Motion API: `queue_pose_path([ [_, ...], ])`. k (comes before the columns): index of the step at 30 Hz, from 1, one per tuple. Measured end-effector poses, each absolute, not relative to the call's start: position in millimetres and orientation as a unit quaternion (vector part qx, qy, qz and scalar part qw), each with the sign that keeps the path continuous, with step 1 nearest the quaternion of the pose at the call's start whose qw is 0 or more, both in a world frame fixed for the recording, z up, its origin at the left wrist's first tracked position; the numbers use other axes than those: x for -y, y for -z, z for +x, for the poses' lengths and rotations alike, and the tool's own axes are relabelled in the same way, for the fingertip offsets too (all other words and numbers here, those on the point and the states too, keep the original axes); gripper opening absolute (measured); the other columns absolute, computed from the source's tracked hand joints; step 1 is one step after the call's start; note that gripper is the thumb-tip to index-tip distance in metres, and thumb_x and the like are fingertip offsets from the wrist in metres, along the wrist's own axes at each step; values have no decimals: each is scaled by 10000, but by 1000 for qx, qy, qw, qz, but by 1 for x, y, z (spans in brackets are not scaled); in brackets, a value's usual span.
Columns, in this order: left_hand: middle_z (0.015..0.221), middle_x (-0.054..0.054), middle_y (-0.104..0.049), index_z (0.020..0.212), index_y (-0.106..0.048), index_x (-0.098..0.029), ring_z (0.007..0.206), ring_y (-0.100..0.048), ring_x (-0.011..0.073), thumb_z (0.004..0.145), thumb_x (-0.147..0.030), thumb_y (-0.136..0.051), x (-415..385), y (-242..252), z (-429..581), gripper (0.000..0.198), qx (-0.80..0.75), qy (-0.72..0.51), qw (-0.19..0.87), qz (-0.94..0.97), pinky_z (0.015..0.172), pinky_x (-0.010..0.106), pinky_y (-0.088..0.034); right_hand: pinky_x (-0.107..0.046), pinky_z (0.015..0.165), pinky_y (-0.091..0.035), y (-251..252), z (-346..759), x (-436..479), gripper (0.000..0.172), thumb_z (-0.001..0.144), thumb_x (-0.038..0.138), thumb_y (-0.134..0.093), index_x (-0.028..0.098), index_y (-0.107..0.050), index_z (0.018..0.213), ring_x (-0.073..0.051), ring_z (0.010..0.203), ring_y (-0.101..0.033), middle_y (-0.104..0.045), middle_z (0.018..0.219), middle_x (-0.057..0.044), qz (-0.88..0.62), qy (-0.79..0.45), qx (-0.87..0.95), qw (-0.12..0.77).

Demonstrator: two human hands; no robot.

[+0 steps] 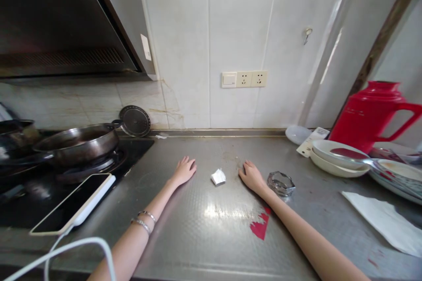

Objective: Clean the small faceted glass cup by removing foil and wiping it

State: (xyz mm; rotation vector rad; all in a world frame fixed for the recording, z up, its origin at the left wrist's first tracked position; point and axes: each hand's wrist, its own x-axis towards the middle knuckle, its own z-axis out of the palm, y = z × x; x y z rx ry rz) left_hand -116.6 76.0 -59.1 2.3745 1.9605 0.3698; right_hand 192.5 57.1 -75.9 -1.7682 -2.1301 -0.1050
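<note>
My left hand rests palm down on the metal countertop, fingers stretched out and holding nothing. Two bracelets circle that forearm. Across from it, my right hand also lies flat on the counter with its fingers extended. Between the two hands sits a small folded white paper, touched by neither. A clear glass ashtray stands just right of my right wrist. Closer to me, a torn red scrap lies beside my right forearm and is partly covered by it.
Left, a phone with a white cable lies by the stove, where a steel pan stands. Right are a red thermos jug, stacked bowls, plates and a white paper sheet. A range hood overhangs the stove.
</note>
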Motion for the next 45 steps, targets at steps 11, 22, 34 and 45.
queue_pose_path([
  [11, 1453, 149, -399, 1303, -512, -188, 1381, -300, 295, 922, -366, -360, -74, 59, -116, 447, -631, -132, 29, 764, 1108, 479, -249, -395, 1076, -331, 79, 193, -58, 388, 859, 228, -426, 12, -602, 1129, -296, 1236, -498, -565, 1261, -256, -621, 30, 755, 209],
  [22, 1454, 170, -389, 1309, -504, -166, 1384, -294, 299, 921, -362, -379, -75, 58, -115, 452, -634, -137, 35, 761, 1107, 487, -241, -378, 1080, -329, 74, 192, -55, 444, 858, 219, -439, -23, -527, 1220, -294, 1256, -479, -540, 1286, -266, -628, 14, 746, 220],
  [34, 1396, 123, -484, 1216, -570, -152, 1368, -341, 231, 822, -326, -553, -71, 42, -101, 431, -614, -255, 58, 745, 1127, 409, -266, -388, 1080, -352, 35, 204, -47, 573, 846, 276, -466, 50, -401, 1368, -267, 1298, -446, -479, 1380, -201, -593, -40, 731, 335],
  [45, 1458, 141, -390, 1322, -485, -148, 1397, -274, 265, 705, -517, -680, -49, 27, 24, 745, -409, -228, 168, 868, 1152, 416, -227, -470, 1062, -379, -24, 345, -6, 828, 780, 494, -615, 252, -216, 1463, -263, 1312, -429, -450, 1424, -129, -460, -289, 704, 457],
])
